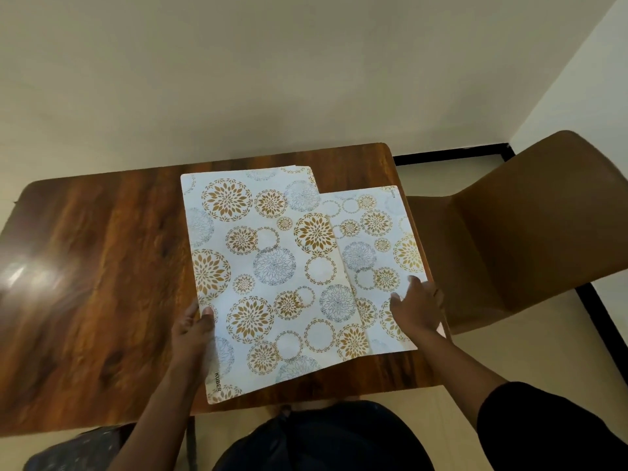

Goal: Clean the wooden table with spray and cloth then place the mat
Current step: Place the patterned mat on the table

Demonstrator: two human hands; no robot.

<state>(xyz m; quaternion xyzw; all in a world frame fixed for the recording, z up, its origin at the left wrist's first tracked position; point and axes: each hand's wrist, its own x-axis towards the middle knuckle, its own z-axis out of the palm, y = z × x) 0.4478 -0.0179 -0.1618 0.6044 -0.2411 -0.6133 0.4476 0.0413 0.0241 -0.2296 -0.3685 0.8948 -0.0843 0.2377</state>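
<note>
Mat overlaps second mat on table, chair beside.

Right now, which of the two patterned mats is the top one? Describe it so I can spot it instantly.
Start at the wooden table and look to its right half, where two floral-circle mats overlap. The top mat is the larger-looking, left one, gripped at its left edge by the left hand. Unlike the lower mat under the right hand, it shows "KUBER" printed at its near left corner.
</note>
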